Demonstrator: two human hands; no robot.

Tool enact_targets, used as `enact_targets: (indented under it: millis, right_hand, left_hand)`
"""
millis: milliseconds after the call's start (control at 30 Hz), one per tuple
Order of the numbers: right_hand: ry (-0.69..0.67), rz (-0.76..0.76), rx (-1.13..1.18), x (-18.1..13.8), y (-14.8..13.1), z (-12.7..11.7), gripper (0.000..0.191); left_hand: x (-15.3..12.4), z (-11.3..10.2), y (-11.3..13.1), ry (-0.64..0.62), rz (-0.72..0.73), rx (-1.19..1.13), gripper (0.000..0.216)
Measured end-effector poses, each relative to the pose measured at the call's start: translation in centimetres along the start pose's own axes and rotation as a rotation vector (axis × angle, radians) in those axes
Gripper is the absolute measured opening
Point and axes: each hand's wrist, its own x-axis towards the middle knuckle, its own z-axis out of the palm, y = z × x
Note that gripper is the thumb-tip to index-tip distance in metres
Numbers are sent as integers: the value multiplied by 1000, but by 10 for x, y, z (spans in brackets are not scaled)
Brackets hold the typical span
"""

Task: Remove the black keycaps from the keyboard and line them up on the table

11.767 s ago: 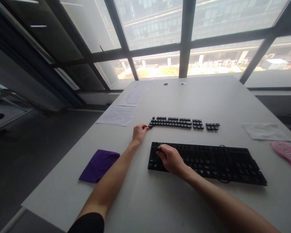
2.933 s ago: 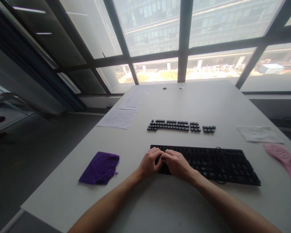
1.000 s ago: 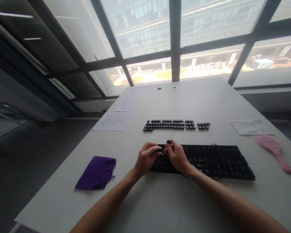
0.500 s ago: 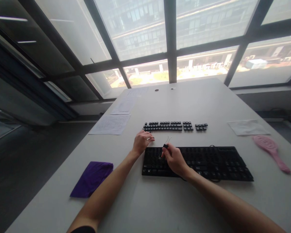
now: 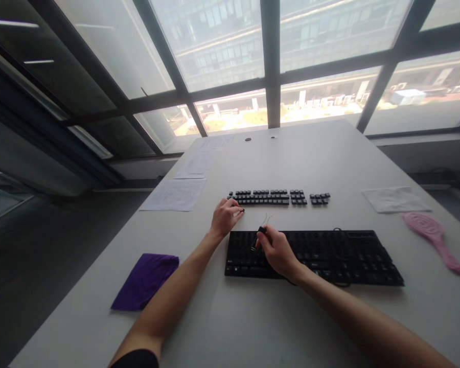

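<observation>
My left hand [image 5: 224, 217] is closed, with a small black keycap [image 5: 243, 210] at its fingertips. It is just in front of the left end of the rows of loose black keycaps [image 5: 270, 201] on the white table. My right hand [image 5: 279, 249] is wrapped round a keycap puller [image 5: 261, 230] with a black handle; two thin wire prongs point up and away from me. This hand is over the left half of the black keyboard [image 5: 341, 255], which lies flat, and covers some of its keys.
A folded purple cloth [image 5: 147, 281] lies at the left, close to my left forearm. Sheets of paper [image 5: 173, 194] are along the table's left edge. On the right are a white cloth or tissue [image 5: 394, 199] and a pink hairbrush [image 5: 431, 232]. Windows rise behind the table.
My left hand has moved slightly away from me, bringing the keycap closer to the loose rows. My right hand stays in place with the keycap puller. The view has shifted a little.
</observation>
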Motion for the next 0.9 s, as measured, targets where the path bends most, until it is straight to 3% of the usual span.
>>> enact_targets:
  millis: [300, 500, 667, 800, 900]
  right_hand:
    - [-6, -1, 8, 0, -2, -1, 27]
    - [51, -14, 62, 1, -1, -1, 27]
    - [164, -28, 109, 2, -3, -9, 24]
    - [84, -83, -45, 1, -3, -18, 20]
    - [31, -96, -93, -2, -2, -18, 19]
  left_hand:
    - [7, 4, -7, 34, -54, -4, 8]
    - [5, -7, -3, 86, -100, -40, 10]
    - [-17, -27, 39, 107, -113, -153, 14]
    - [-52, -32, 89, -39, -111, -351, 21]
    - [-73, -28, 108, -103, -133, -436, 23]
